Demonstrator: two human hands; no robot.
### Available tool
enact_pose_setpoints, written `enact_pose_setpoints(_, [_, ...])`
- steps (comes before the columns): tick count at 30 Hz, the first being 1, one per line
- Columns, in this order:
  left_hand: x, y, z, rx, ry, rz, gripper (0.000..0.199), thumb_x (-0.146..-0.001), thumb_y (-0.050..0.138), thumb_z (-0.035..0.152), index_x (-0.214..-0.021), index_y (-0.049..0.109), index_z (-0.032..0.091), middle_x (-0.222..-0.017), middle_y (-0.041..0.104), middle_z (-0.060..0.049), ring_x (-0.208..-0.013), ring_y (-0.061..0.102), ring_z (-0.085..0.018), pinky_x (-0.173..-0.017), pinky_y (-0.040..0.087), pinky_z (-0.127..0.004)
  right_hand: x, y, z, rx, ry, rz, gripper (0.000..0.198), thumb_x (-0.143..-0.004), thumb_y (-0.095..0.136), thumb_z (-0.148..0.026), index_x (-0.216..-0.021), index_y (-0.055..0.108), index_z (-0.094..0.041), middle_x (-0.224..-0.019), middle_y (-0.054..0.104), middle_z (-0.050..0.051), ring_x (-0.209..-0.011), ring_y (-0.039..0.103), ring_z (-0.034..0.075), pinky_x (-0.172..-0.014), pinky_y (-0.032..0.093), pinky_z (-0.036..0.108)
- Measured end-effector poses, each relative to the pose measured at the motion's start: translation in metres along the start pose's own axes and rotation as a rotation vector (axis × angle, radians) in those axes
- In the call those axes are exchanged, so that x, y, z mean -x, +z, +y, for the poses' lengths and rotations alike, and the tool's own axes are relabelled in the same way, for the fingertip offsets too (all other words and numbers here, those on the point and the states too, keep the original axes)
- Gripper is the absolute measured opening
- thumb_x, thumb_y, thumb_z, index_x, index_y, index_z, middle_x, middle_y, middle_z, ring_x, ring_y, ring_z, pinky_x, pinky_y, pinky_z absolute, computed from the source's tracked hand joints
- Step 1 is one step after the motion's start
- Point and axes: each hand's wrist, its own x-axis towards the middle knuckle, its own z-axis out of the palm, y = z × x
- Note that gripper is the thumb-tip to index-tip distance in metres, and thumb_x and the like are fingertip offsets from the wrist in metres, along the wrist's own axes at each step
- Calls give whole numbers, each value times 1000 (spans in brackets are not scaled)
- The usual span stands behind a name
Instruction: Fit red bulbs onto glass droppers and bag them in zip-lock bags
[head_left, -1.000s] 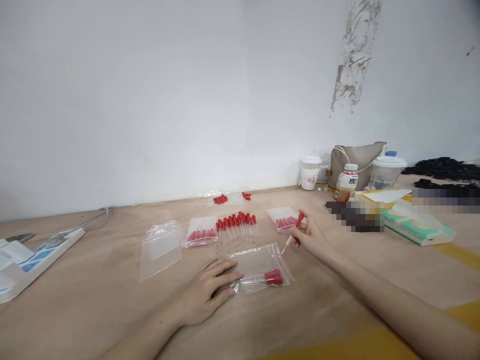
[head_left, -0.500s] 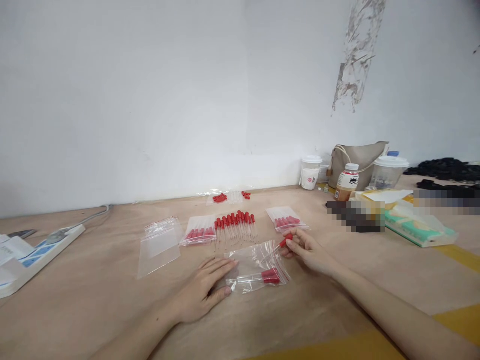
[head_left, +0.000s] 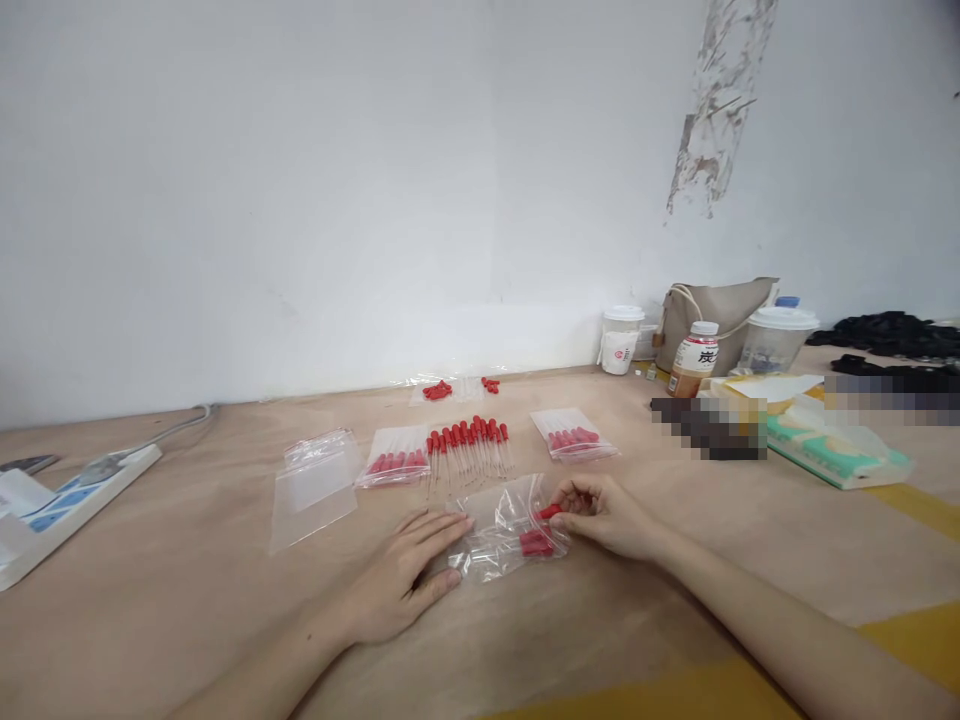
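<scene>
A clear zip bag (head_left: 491, 550) lies on the table with red-bulbed droppers (head_left: 536, 543) inside. My left hand (head_left: 405, 565) rests flat, its fingers stretched over the bag's left end. At the bag's right-hand opening, my right hand (head_left: 600, 515) pinches a dropper by its red bulb (head_left: 550, 511); its thin stem is in the bag's mouth, partly lost in the plastic's glare. Behind the bag, several loose droppers (head_left: 465, 445) lie in a row. Filled bags sit on either side of them, one at left (head_left: 394, 458) and one at right (head_left: 574, 437).
Flat zip bags (head_left: 315, 490) lie left. Near the wall is a clear bag with red bulbs (head_left: 437, 390). A power strip (head_left: 82, 510) stands far left. To the right are a white-lidded cup (head_left: 621, 340), a bottle (head_left: 694, 360), a grey pouch (head_left: 720, 315) and a tissue pack (head_left: 840, 445).
My right hand has moved left and down, carrying the dropper farther into the bag's opening. My left hand stays on the bag's left end.
</scene>
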Motion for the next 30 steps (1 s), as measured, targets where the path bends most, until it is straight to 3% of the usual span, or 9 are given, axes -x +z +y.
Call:
enact_pose_setpoints(5, [0, 0, 0, 3, -10, 0, 45, -89, 37, 38, -132, 28, 28, -135, 36, -1, -124, 29, -20, -103, 24, -42, -3, -3, 8, 249, -46, 100, 14, -66, 62, -29, -72, 62, -16, -68, 54, 1, -57, 46, 10, -52, 36, 22])
enact_pose_setpoints(9, [0, -1, 2, -3, -27, -14, 45, -89, 36, 38, -132, 28, 29, -135, 36, -1, -124, 29, -20, -103, 23, -43, -3, -2, 11, 244, 47, 139, 19, -68, 60, -32, -74, 65, -15, -65, 54, 1, -54, 44, 10, -49, 35, 21])
enact_pose_setpoints(12, [0, -2, 4, -3, -18, -19, 44, -89, 35, 38, -132, 28, 30, -135, 36, 0, -124, 30, -19, -103, 24, -42, -4, 8, 5, 282, 16, 160, 21, -72, 56, -33, -76, 67, -16, -66, 53, 2, -57, 46, 11, -53, 37, 23])
enact_pose_setpoints(17, [-1, -2, 4, 2, -7, -8, 44, -90, 35, 37, -132, 28, 29, -134, 37, -1, -123, 30, -19, -102, 25, -41, -2, 9, -2, 297, -140, -60, 31, -83, 41, -33, -72, 66, -17, -66, 58, 2, -67, 50, 14, -63, 38, 25])
enact_pose_setpoints(19, [-1, -1, 3, -2, -4, -2, 43, -89, 36, 36, -132, 29, 30, -134, 37, -1, -123, 30, -20, -102, 25, -42, -2, 0, 0, 209, -77, -100, 32, -83, 40, -35, -77, 65, -16, -67, 60, 1, -64, 51, 13, -59, 38, 24])
enact_pose_setpoints(22, [-1, 0, 1, -21, 9, -6, 40, -90, 35, 36, -129, 33, 32, -135, 35, -1, -124, 30, -21, -102, 25, -43, -6, -14, 4, 181, -10, 35, 27, -79, 45, -34, -83, 63, -15, -71, 62, 3, -62, 51, 13, -56, 38, 24])
enact_pose_setpoints(26, [-1, 0, -1, -52, 31, -38, 36, -91, 33, 35, -127, 36, 35, -136, 33, 0, -124, 29, -21, -101, 25, -43, -25, -17, -5, 368, 16, 202, 15, -73, 49, -27, -70, 58, -15, -65, 60, 2, -58, 51, 13, -53, 37, 22])
enact_pose_setpoints(29, [-1, 0, -1, -61, 36, -38, 37, -91, 33, 35, -127, 35, 36, -136, 33, 0, -124, 29, -20, -101, 25, -43, -55, -5, -17, 533, 174, 232, 6, -67, 53, -19, -73, 55, -16, -71, 61, 2, -67, 55, 12, -59, 39, 21])
enact_pose_setpoints(30, [-1, 0, -1, -60, 36, -34, 37, -91, 33, 35, -127, 35, 36, -136, 33, 0, -124, 29, -21, -101, 25, -44, -67, 0, -20, 548, 223, 248, 15, -65, 54, -16, -81, 55, -16, -74, 62, 3, -71, 56, 13, -61, 39, 21])
